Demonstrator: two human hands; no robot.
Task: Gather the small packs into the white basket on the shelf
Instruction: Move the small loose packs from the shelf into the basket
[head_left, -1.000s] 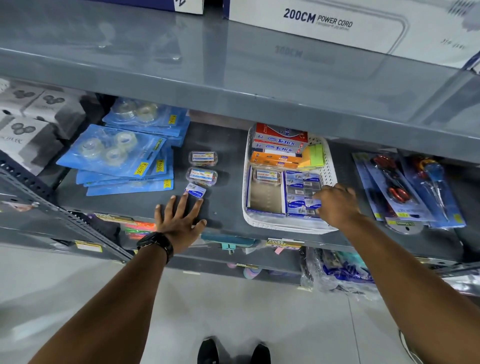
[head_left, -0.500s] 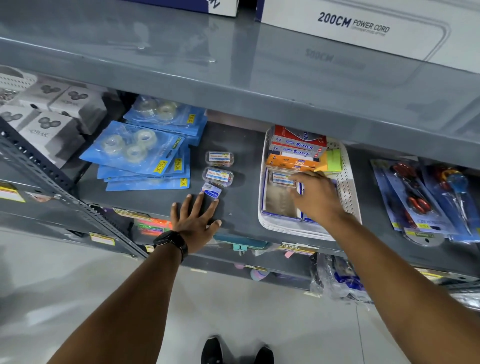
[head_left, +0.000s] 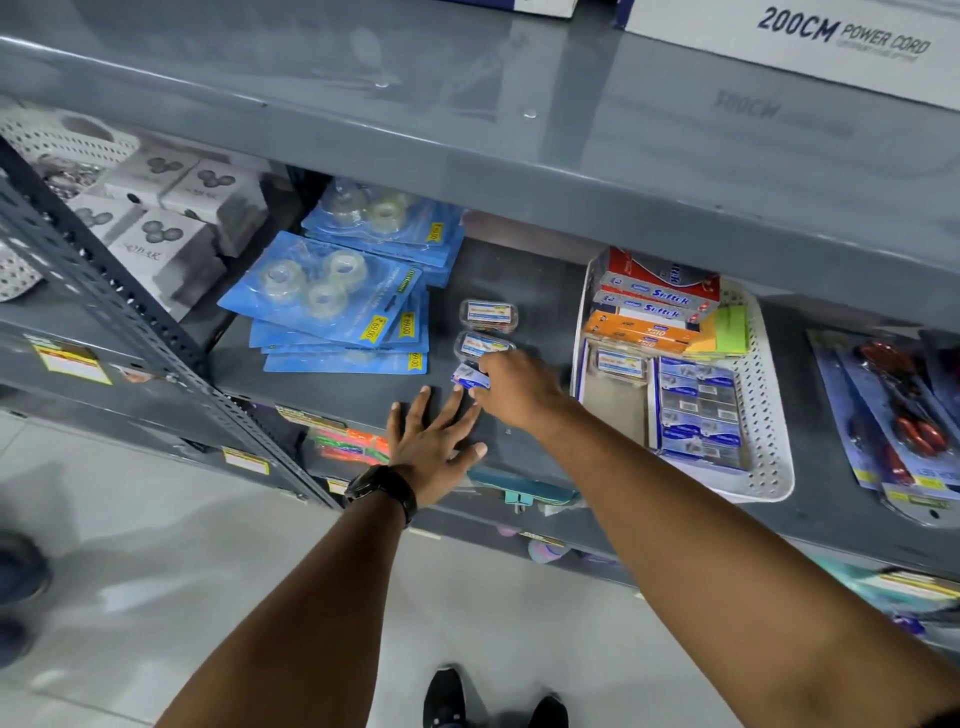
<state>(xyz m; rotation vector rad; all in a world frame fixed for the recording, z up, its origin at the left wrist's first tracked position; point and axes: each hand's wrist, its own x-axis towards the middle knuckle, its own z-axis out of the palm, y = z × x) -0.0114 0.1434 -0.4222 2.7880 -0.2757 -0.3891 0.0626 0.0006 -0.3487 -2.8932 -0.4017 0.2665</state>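
The white basket (head_left: 768, 395) sits on the grey shelf (head_left: 524, 280) to my right, and it is already well filled: two white "Softek" boxes and a red-topped one stacked at its far end, an orange box in front of them, yellow and green pads at the far right, one clear small pack (head_left: 618, 362) lying at the left, and a block of blue-and-white little boxes (head_left: 698, 410) along the right; I cannot count those surely. Outside the basket, three small packs remain on the shelf: two clear plastic ones, the far one (head_left: 490, 315) and the near one (head_left: 480, 345), and a small blue pack (head_left: 470, 378) just in front of them. My right hand (head_left: 519, 387) reaches across with fingers curled, fingertips pinching the blue pack. My left hand (head_left: 434, 447) lies flat on the shelf edge, fingers spread, a black watch (head_left: 382, 488) on the wrist. To the left is a stack of blue tape cards (head_left: 332, 306).
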